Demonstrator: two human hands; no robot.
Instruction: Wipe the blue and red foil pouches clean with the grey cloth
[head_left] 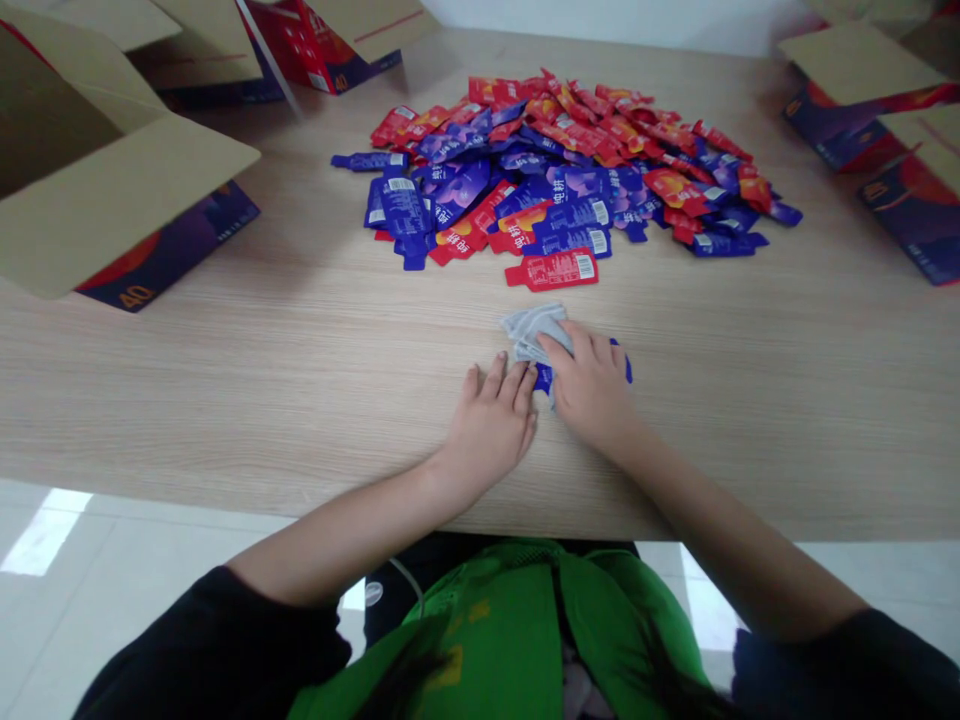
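Note:
Under my right hand (594,385) a crumpled grey cloth (536,330) is gripped and pressed onto a blue sachet (543,378) lying on the table. Most of that sachet is hidden by the cloth and my fingers. My left hand (491,420) rests flat beside it, fingers stretched out, with the fingertips at the sachet's left end. Just beyond the cloth lies a single red sachet (553,270), its printed back facing up. Behind it spreads a heap of red and blue sachets (570,185).
An open cardboard box (172,245) stands at the left, with another red and blue box (322,50) behind it. More open boxes (911,215) are at the right. The wooden table's front edge (225,508) runs close to my body.

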